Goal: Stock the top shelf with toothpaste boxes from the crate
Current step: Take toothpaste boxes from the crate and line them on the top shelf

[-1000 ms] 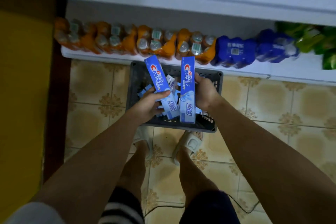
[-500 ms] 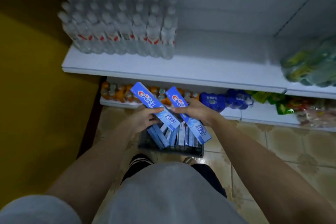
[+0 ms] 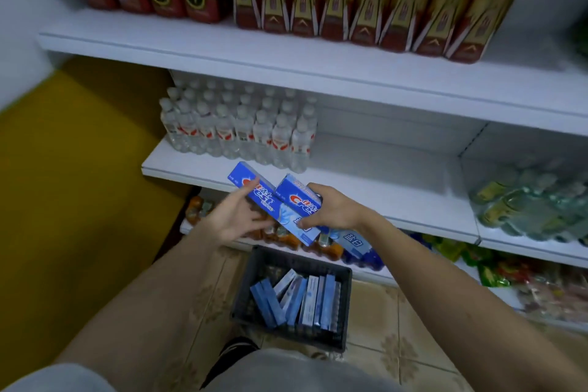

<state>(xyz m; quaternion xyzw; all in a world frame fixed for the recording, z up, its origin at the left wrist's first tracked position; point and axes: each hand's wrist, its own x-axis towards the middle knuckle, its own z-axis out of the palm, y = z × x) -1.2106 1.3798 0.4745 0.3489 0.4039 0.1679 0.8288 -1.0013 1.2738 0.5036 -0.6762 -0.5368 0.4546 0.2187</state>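
Both hands have come up off the crate [image 3: 248,293]: right hand [image 3: 334,208] grips one toothpaste box [image 3: 297,199], left hand [image 3: 234,216] with straight fingers backs a second box [image 3: 270,205] beside it. Roughly nine boxes [image 3: 299,301] left standing in crate, count blurry. Top shelf out of frame
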